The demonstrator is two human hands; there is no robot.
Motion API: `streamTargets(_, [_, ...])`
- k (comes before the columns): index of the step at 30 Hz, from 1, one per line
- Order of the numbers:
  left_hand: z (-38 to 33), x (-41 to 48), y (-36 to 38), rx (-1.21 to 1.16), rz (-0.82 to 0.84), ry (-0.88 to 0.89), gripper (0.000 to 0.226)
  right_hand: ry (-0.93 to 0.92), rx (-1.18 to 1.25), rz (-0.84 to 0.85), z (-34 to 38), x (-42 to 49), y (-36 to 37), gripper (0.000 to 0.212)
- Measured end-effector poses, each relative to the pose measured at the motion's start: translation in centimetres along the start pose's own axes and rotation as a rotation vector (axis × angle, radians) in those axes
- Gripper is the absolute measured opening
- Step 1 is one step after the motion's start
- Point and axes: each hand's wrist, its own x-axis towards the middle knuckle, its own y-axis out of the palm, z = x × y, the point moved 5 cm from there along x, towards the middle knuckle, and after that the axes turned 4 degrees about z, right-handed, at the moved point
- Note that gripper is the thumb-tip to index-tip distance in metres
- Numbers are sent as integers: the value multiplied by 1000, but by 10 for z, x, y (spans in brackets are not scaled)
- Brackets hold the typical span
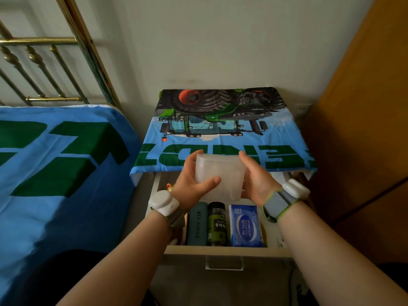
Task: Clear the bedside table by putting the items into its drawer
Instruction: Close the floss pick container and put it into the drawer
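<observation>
A translucent white plastic box (223, 173) hangs over the back of the open drawer (225, 250), held from both sides. My left hand (192, 184) grips its left side with the thumb across the front. My right hand (256, 180) holds its right side. In the drawer lie a dark teal case (197, 224), a dark jar with a green label (217, 224) and a blue pack of wipes (245, 226). A small red and yellow item (169, 187) peeks out behind my left wrist. The bedside table top (220, 129) wears a blue tractor-print cloth with nothing on it.
A bed with a blue and green cover (55, 173) lies close on the left, under a brass headboard (44, 62). A wooden wardrobe panel (364, 129) stands tight on the right. The wall is right behind the table.
</observation>
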Motion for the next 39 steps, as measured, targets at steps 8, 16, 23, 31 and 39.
streamTargets(8, [-7, -2, 2, 211, -25, 76, 65, 16, -14, -60, 3, 0, -1, 61])
streamTargets(16, [0, -5, 1, 341, -32, 125, 50, 15, -46, -129, -5, 1, -6, 52])
streamTargets(23, [16, -3, -1, 277, -7, 50, 55, 28, -165, -5, -11, 0, -6, 74])
streamTargets(31, [57, -2, 1, 225, 1, -123, 47, -48, -451, -56, -30, -5, -18, 65])
streamTargets(39, [100, -9, -19, 430, 1, -355, 62, 51, -756, -82, -71, 19, -10, 73])
